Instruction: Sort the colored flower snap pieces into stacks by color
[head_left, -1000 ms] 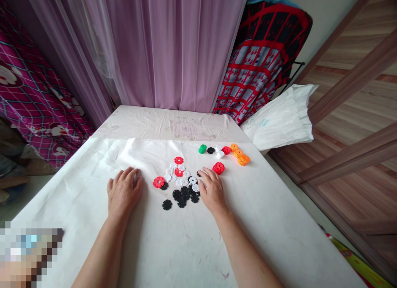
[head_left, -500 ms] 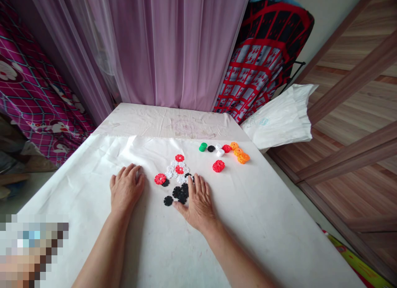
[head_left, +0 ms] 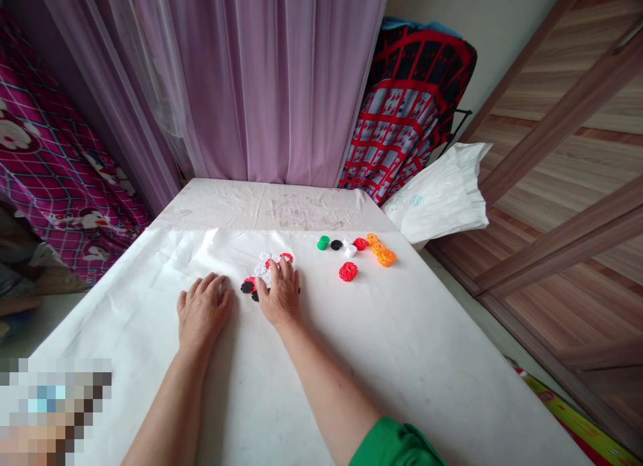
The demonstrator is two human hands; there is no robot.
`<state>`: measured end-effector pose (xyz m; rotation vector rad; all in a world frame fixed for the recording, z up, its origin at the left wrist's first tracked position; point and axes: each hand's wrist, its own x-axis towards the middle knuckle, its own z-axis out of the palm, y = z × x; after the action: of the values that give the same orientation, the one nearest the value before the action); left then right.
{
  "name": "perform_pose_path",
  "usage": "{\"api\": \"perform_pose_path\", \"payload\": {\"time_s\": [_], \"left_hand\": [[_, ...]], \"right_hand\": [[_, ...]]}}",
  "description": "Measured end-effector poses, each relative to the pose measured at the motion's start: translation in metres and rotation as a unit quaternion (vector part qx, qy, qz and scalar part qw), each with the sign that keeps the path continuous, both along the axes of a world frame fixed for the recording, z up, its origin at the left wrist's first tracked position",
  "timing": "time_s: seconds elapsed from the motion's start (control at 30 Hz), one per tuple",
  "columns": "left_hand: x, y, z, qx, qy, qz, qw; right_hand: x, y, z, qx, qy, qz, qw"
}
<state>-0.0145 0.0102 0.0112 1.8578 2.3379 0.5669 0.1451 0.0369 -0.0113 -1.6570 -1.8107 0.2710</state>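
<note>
My right hand [head_left: 281, 297] lies palm down with its fingers slightly apart over a small pile of flower-shaped plastic discs. White discs [head_left: 261, 272] show at its left side, a red disc [head_left: 287, 257] beyond its fingertips, and a black disc [head_left: 247, 287] at the pile's left edge. The rest of the pile is hidden under the palm and fingers. To the left, my left hand [head_left: 203, 310] rests flat on the white-covered table [head_left: 261, 399], fingers spread, touching no disc.
Right of the pile are a green stack [head_left: 323, 243], a black stack [head_left: 336, 245], white discs [head_left: 350, 251], an orange row [head_left: 384, 254] and red stacks [head_left: 348, 272]. A white bag [head_left: 442, 195] stands at the table's right edge. Purple curtains [head_left: 266, 84] hang behind.
My right hand has moved left and forward onto the discs. The spread-out discs have been gathered into a tighter pile. My left hand stays in place; the view has shifted slightly.
</note>
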Motion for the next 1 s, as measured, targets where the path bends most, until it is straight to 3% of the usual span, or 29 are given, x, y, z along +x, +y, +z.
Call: {"api": "perform_pose_path", "payload": {"time_s": [0.17,0.3,0.53,0.8,1.0], "left_hand": [[0.002,-0.001,0.001,-0.016,-0.004,0.003,1.0],[0.002,-0.001,-0.001,-0.001,-0.003,0.005,1.0],[0.001,0.0,0.0,-0.02,-0.005,0.002,1.0],[-0.001,0.001,-0.002,-0.006,0.005,0.003,1.0],[-0.003,0.001,-0.006,0.006,0.006,0.0,1.0]], "right_hand": [[0.064,0.003,-0.02,0.057,0.161,0.015,0.985],[0.109,-0.005,-0.023,0.029,0.123,0.033,0.991],[0.099,-0.014,-0.005,0.008,-0.068,0.061,0.996],[0.092,-0.012,0.001,-0.013,-0.106,0.062,0.992],[0.108,-0.013,-0.001,0.078,-0.069,0.04,0.994]]}}
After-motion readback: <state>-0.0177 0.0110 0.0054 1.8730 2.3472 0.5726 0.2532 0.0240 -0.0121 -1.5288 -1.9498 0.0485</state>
